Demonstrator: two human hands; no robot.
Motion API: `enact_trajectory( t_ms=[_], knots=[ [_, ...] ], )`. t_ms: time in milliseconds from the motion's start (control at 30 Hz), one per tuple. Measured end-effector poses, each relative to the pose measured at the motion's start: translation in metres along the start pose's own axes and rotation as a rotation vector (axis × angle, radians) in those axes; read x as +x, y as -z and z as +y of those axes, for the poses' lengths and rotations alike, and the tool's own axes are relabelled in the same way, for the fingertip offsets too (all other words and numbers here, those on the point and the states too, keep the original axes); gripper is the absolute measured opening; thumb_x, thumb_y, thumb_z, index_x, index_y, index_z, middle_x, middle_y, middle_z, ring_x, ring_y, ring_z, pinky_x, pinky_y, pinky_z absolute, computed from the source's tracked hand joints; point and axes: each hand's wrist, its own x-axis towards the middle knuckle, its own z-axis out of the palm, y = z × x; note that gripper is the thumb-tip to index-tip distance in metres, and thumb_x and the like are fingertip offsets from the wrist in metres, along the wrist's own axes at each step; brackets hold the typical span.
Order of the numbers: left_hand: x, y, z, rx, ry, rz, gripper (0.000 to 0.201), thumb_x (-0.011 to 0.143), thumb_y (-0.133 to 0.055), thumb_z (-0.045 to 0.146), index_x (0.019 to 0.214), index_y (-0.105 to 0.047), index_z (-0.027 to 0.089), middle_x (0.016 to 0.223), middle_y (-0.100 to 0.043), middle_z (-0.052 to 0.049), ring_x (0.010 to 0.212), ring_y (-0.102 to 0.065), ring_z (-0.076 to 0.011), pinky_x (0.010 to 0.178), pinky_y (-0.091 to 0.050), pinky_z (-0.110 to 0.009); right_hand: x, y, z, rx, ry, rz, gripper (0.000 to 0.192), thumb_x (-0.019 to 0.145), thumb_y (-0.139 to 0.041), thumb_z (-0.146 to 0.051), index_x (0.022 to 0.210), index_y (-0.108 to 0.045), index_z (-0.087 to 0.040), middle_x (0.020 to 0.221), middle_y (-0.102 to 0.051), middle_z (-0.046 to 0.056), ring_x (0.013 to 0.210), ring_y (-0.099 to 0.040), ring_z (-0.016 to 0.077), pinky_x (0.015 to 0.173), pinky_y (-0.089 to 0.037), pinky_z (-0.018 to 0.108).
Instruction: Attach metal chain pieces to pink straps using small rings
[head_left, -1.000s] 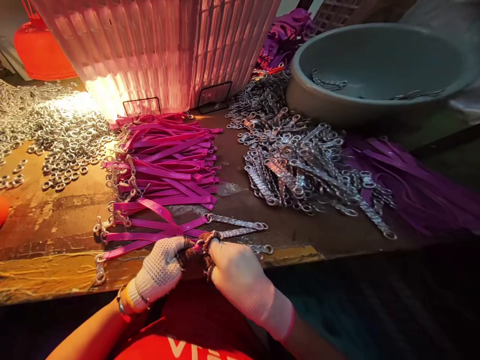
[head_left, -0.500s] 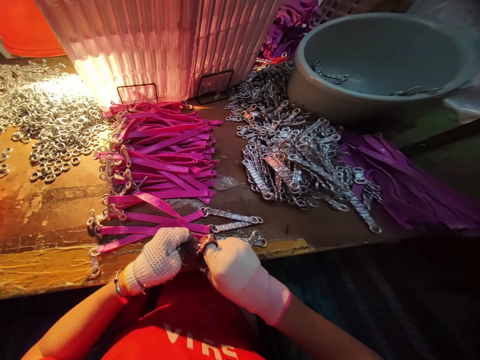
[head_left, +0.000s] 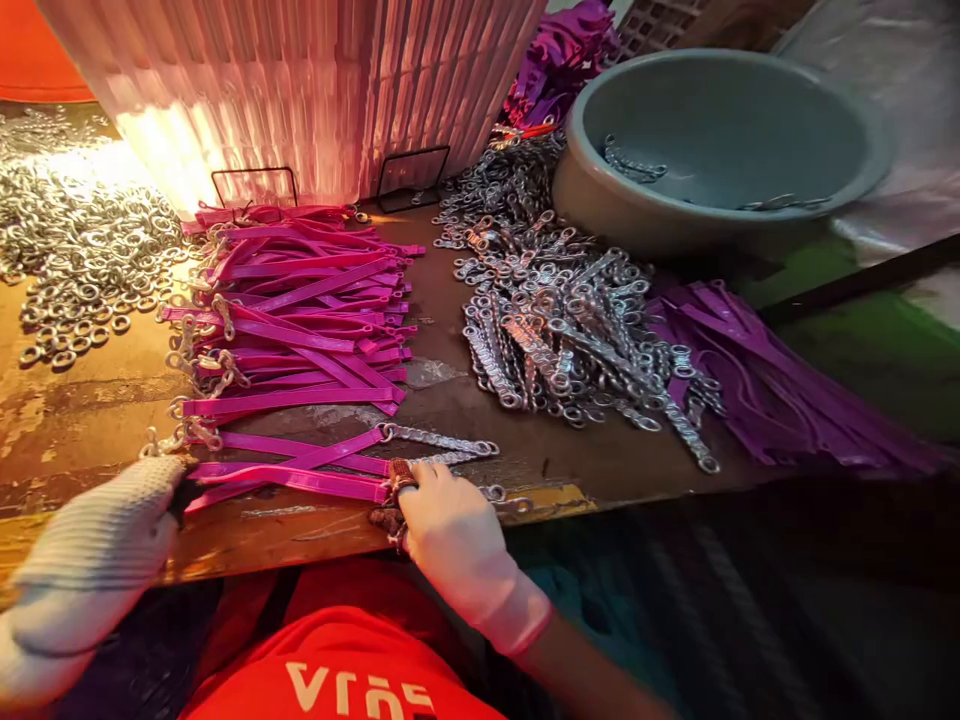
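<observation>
A pink strap [head_left: 300,481] lies stretched along the front edge of the worn table [head_left: 90,420]. My left hand [head_left: 97,540], in a white knit glove, grips its left end. My right hand [head_left: 446,525], also gloved, pinches its right end where a short metal chain [head_left: 495,492] joins it. Just behind the strap lie two more pink straps with chains [head_left: 439,441] attached. A heap of pink straps [head_left: 300,310] with metal rings lies further back.
Loose metal rings [head_left: 75,260] cover the left of the table. A pile of short chains [head_left: 562,320] lies centre right, purple straps [head_left: 765,390] beside it. A grey basin [head_left: 720,150] holding a few chains stands at the back right. A ribbed pink basket [head_left: 315,90] stands behind.
My left hand has slid leftward along the strap, pulling it out straight. My right hand has stayed at the chain end. The view has shifted slightly to the right.
</observation>
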Motion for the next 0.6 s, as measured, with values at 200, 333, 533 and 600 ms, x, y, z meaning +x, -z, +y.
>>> enact_trajectory(
  t_ms=[200, 333, 533, 600],
  knots=[
    [0.006, -0.024, 0.028, -0.069, -0.045, 0.123, 0.044, 0.082, -0.04, 0.014, 0.117, -0.066, 0.015, 0.127, -0.064, -0.016, 0.122, -0.059, -0.0333, 0.104, -0.047, -0.049, 0.028, 0.023, 0.044, 0.078, -0.064, -0.044, 0.018, 0.087, -0.065, -0.03, 0.095, -0.073, -0.016, 0.103, -0.067, 0.013, 0.089, -0.058, 0.0245, 0.074, -0.043, 0.034],
    [0.01, -0.012, 0.059, -0.694, 0.192, 0.011, 0.025, 0.09, -0.055, 0.039, 0.099, -0.07, 0.022, 0.089, -0.07, -0.006, 0.078, -0.065, -0.0202, 0.074, -0.054, -0.033, 0.079, 0.027, 0.105, -0.066, -0.371, 0.014, 0.025, 0.093, -0.052, -0.021, 0.106, -0.07, -0.01, 0.104, -0.066, 0.018, 0.092, -0.061, 0.0268, 0.074, -0.043, 0.034],
    [0.048, -0.024, 0.108, -1.903, 0.656, -0.661, 0.061, 0.084, -0.051, 0.071, 0.107, -0.065, 0.015, 0.08, -0.065, -0.008, 0.053, -0.054, -0.0115, 0.041, -0.034, -0.019, 0.142, 0.009, 0.132, -0.226, -0.459, -0.116, 0.027, 0.086, -0.055, -0.015, 0.106, -0.069, -0.002, 0.106, -0.063, 0.027, 0.095, -0.063, 0.0323, 0.07, -0.045, 0.035],
    [0.058, -0.026, 0.112, -2.038, 0.667, -0.796, 0.056, 0.088, -0.051, 0.063, 0.112, -0.065, 0.015, 0.098, -0.067, -0.014, 0.064, -0.062, -0.0152, 0.043, -0.036, -0.019, 0.146, 0.006, 0.13, -0.224, -0.478, -0.148, 0.027, 0.085, -0.056, -0.016, 0.105, -0.07, -0.003, 0.104, -0.064, 0.026, 0.093, -0.064, 0.032, 0.069, -0.045, 0.035]
  ],
)
